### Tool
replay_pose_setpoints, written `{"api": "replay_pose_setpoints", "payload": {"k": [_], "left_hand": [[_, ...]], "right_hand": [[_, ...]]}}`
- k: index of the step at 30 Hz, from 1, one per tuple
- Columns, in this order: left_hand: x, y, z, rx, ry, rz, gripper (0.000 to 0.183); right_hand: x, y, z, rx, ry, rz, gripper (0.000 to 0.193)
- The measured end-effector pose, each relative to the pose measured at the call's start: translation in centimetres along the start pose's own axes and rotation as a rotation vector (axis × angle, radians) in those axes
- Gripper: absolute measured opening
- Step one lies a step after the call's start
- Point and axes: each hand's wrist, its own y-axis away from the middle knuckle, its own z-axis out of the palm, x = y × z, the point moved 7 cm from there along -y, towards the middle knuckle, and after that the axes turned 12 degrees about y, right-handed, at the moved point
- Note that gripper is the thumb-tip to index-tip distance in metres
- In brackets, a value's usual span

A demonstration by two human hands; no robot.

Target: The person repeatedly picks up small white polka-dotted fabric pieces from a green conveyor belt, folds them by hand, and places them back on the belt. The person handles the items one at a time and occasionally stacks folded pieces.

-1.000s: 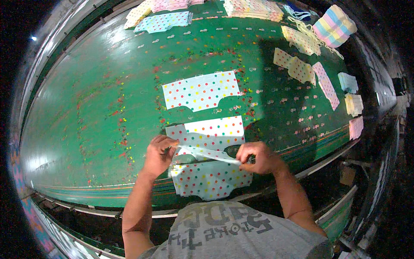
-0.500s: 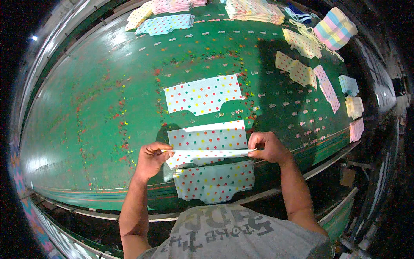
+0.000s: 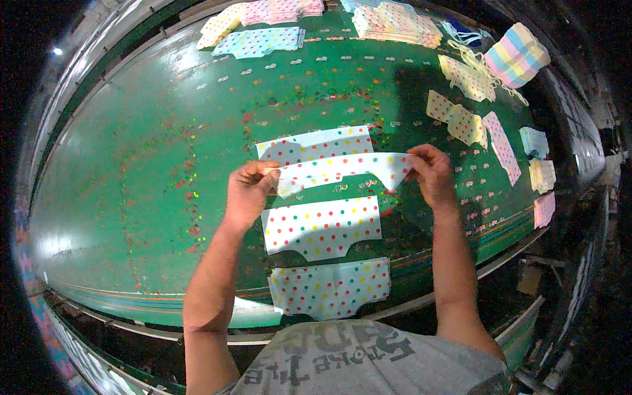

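Observation:
A white fabric panel (image 3: pixel 342 166) with coloured dots is stretched between my two hands, raised over the green table. My left hand (image 3: pixel 250 191) pinches its left corner between thumb and fingers. At the right corner, my right hand (image 3: pixel 434 176) grips it the same way. Behind the held panel lies a far dotted panel (image 3: pixel 309 143), its lower part covered from sight. Nearer to me, a middle dotted panel (image 3: pixel 322 224) rests flat, with curved cut-outs along its near edge. Closest to my body sits a stack of dotted panels (image 3: pixel 332 283), partly in shade.
The green table (image 3: pixel 145 178) carries paint specks and small printed marks. Dotted fabric stacks in blue (image 3: pixel 260 41) and cream (image 3: pixel 395 27) lie along the far side. Yellow pieces (image 3: pixel 461 122), a pink strip (image 3: pixel 501 148) and a striped bundle (image 3: pixel 517 56) are at the right.
Both hands have moved away from my body, carrying the held panel from above the middle panel to the far one. The middle panel is now uncovered. The view has shifted slightly.

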Motion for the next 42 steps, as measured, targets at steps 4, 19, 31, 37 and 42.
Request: {"api": "replay_pose_setpoints", "payload": {"k": [4, 19, 31, 37, 42], "left_hand": [[-2.0, 0.5, 4.1, -0.051, 0.113, -0.189, 0.015], [-12.5, 7.6, 22.3, -0.248, 0.294, -0.385, 0.019], [-6.9, 17.7, 14.6, -0.475, -0.375, 0.223, 0.024], [-1.7, 13.7, 4.4, -0.021, -1.048, 0.479, 0.027], [-1.0, 12.6, 2.2, 0.081, -1.358, 0.534, 0.037]], "right_hand": [[0.7, 2.5, -4.7, -0.039, -0.135, 0.167, 0.013], [6.2, 12.3, -24.1, 0.224, 0.253, 0.311, 0.022], [7.3, 12.3, -23.5, 0.426, 1.26, -0.125, 0.023], [3.1, 9.6, 0.9, -0.094, 0.976, -0.46, 0.013], [1.0, 9.4, 7.3, -0.056, 1.17, -0.517, 0.011]]}}
